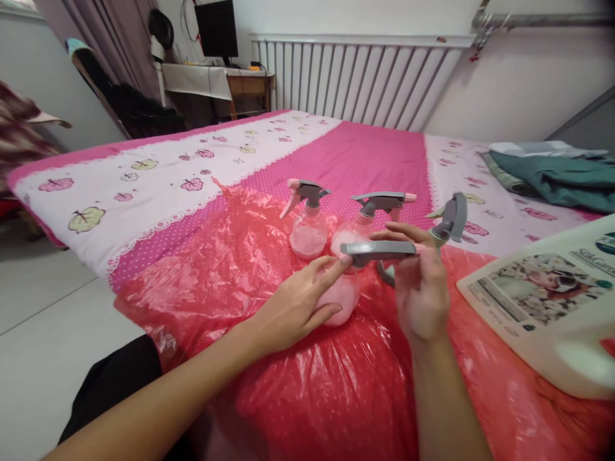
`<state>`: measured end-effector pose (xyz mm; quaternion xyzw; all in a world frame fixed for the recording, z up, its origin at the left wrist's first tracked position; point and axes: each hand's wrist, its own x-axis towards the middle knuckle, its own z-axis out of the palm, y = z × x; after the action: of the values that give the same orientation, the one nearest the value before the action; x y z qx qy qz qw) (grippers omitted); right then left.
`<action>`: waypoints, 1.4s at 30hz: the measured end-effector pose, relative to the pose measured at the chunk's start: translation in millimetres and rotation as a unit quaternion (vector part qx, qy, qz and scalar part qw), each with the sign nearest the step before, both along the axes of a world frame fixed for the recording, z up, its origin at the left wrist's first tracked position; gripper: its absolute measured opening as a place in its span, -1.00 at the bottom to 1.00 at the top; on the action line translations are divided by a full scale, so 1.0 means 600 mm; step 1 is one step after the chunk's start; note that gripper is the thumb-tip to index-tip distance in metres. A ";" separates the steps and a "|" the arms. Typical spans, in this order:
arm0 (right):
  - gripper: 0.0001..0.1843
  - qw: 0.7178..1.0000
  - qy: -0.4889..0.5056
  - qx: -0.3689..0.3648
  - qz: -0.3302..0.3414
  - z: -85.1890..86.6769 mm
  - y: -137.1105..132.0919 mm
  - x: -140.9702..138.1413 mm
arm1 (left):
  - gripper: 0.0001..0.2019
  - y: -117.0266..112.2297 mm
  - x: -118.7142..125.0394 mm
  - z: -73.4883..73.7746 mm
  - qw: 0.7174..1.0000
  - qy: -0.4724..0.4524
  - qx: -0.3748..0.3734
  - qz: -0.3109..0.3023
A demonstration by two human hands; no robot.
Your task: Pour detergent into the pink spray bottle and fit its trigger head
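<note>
My left hand point(298, 301) wraps round the pink round body of the nearest spray bottle point(342, 296) on the red plastic sheet point(230, 269). My right hand point(419, 285) pinches that bottle's grey trigger head point(379, 250) from the right. Two more pink spray bottles stand just behind: one at the left point(307, 221) and one in the middle point(372, 214). A loose grey trigger head point(451, 221) lies to the right of them.
The bed has a pink and white cover point(192, 160). A large white jug with a printed label point(542, 301) lies at the right. Folded green and grey cloth point(548, 173) sits at the far right. A radiator point(355, 77) and a desk point(230, 80) stand behind.
</note>
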<state>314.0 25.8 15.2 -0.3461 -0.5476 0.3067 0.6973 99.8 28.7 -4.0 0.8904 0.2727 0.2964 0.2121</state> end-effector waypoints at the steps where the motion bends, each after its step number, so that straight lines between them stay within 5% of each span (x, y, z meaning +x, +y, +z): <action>1: -0.59 1.000 -0.004 -0.004 -0.028 -0.003 0.004 0.001 | -0.28 0.000 0.000 0.001 1.000 0.006 -0.001 -0.002; 9: -0.68 0.989 -0.022 0.018 -0.145 -0.006 0.016 -0.009 | -0.30 0.000 0.001 0.005 1.000 0.012 0.011 -0.017; 13: -0.75 0.992 -0.002 0.050 -0.115 0.003 0.005 -0.022 | -0.30 0.001 0.002 0.003 1.000 0.008 0.019 -0.012; 20: -0.57 0.996 -0.083 0.027 0.019 -0.001 -0.007 -0.023 | -0.33 0.000 -0.001 0.003 1.000 0.019 0.023 -0.007; 31: -0.63 0.984 -0.170 0.049 -0.035 -0.001 -0.006 -0.011 | -0.32 -0.002 0.002 0.002 0.999 0.014 0.036 -0.007; 42: -0.54 0.990 -0.115 0.070 -0.049 0.004 0.000 -0.007 | -0.31 0.002 0.002 0.002 0.999 0.001 0.033 -0.015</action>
<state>309.7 25.7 17.9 -0.3562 -0.6266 0.1909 0.6664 100.7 29.8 -2.8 0.9011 0.2496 0.3016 0.1867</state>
